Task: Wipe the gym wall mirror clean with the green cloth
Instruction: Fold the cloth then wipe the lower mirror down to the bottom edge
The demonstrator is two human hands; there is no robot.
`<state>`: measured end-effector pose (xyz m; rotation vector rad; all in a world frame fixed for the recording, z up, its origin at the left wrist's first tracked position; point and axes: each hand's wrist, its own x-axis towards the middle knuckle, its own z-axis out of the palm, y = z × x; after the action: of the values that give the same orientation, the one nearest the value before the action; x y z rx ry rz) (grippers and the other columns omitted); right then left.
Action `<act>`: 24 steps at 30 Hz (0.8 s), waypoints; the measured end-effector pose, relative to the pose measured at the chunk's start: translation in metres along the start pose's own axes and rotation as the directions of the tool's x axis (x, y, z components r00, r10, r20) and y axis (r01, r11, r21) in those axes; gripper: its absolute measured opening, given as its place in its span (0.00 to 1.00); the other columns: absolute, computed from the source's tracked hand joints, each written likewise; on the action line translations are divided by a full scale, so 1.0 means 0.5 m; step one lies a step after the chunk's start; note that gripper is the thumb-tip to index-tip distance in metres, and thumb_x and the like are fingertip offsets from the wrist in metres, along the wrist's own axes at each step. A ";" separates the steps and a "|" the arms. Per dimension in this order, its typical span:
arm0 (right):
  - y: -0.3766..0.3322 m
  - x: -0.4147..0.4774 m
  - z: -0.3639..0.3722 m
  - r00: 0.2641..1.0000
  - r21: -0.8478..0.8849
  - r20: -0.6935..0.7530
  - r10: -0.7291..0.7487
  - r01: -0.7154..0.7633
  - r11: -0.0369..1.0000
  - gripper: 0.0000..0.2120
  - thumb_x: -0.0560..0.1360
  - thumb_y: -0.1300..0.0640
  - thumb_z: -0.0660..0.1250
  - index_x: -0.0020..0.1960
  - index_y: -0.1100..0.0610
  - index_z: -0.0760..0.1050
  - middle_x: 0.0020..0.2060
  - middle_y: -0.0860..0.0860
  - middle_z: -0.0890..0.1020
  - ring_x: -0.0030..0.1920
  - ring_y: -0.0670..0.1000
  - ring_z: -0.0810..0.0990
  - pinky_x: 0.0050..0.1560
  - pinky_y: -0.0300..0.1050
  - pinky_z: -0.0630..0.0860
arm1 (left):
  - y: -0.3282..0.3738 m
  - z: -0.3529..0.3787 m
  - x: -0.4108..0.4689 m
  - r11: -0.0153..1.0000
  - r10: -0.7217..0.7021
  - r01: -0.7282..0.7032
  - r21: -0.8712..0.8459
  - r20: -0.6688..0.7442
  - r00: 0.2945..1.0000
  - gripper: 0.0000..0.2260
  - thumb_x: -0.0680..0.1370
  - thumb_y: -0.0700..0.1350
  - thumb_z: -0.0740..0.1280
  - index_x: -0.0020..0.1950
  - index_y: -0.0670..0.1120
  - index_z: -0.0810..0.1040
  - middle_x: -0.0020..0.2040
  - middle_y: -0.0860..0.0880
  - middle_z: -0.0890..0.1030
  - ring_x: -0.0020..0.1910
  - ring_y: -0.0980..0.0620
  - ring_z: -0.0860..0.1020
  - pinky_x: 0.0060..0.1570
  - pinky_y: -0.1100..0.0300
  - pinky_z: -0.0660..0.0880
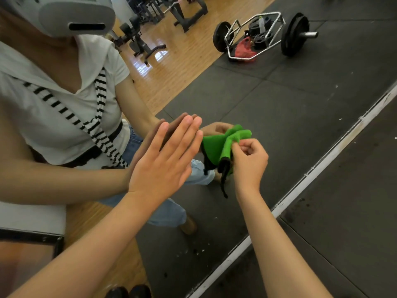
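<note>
- As we look down along the one wall mirror (279, 100), we count two hands of the person, one cloth and one barbell in the glass.
- The left hand (163, 166) is wide open. Its fingers are straight and close together, and the fingertips meet their own reflection on the glass. It holds nothing.
- The single green cloth (214, 147) is just right of this hand, bunched against the mirror. It has a black edge, and one thin black cord hangs down from it.
- The right hand (250, 162) pinches the cloth with curled fingers and thumb.
- Higher and more to the right, the mirror shows one hexagonal bar (309, 35) lying on the dark mat, with two ends of big black plates.
- The steel frame of the bar works like a container. Inside it we see one red bundle (245, 49), some small black plates (261, 37) that we cannot count, and one pale bottle (261, 23).
- One white strip (322, 166) borders the mirror, and right of it lies the black floor mat (354, 211).
</note>
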<state>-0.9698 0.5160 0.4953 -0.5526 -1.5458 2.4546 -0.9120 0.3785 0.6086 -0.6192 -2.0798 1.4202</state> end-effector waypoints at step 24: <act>-0.007 0.017 -0.007 0.997 0.068 0.055 0.052 -0.055 0.996 0.14 0.73 0.69 0.68 0.34 0.55 0.70 0.28 0.50 0.74 0.32 0.48 0.73 0.36 0.44 0.72 | 0.000 0.002 0.001 1.000 -0.012 0.012 0.002 -0.019 1.000 0.26 0.84 0.47 0.49 0.81 0.39 0.55 0.82 0.40 0.53 0.80 0.43 0.52 0.79 0.41 0.40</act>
<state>-0.9761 0.5232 0.4953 -0.5269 -1.4765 2.5726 -0.9131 0.3780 0.6083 -0.6168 -2.0638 1.4039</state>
